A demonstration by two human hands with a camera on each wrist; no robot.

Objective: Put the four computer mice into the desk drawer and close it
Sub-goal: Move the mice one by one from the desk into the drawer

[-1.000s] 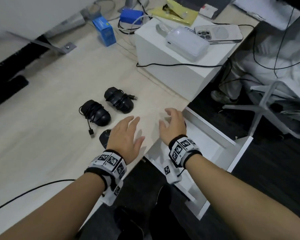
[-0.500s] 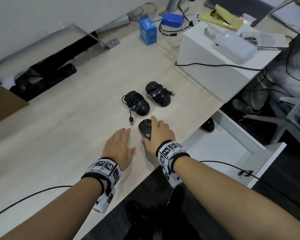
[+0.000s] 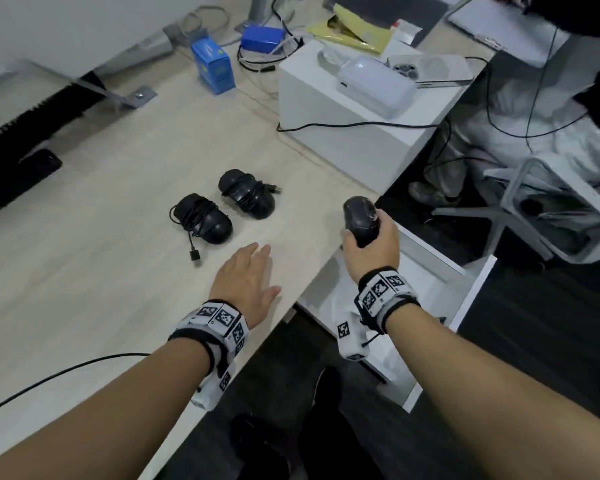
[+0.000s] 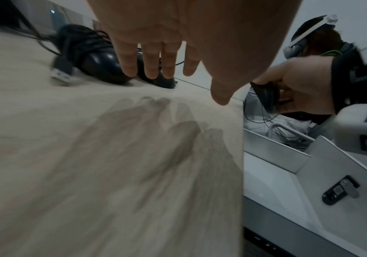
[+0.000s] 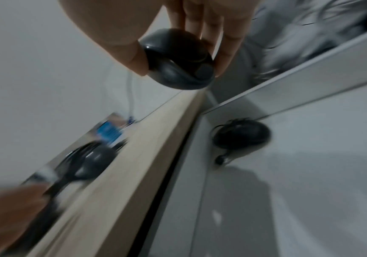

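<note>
My right hand (image 3: 368,237) grips a black cordless mouse (image 3: 360,216) (image 5: 178,60) in the air over the desk's right edge, above the open white drawer (image 3: 465,289). One black mouse (image 5: 242,133) with its cable wrapped round it lies inside the drawer. Two more cable-wrapped black mice (image 3: 203,218) (image 3: 246,194) sit side by side on the wooden desk (image 3: 101,237). My left hand (image 3: 246,275) hovers flat and open just above the desk, a little short of those two mice, holding nothing.
A white box (image 3: 357,109) with a white case and a phone on it stands at the back right of the desk. Blue boxes (image 3: 213,69) and cables lie at the back. A white chair base (image 3: 534,209) stands to the right of the drawer.
My right hand has lifted the cordless mouse off the desk and carried it right, over the drawer. The left hand stays flat above the desk.
</note>
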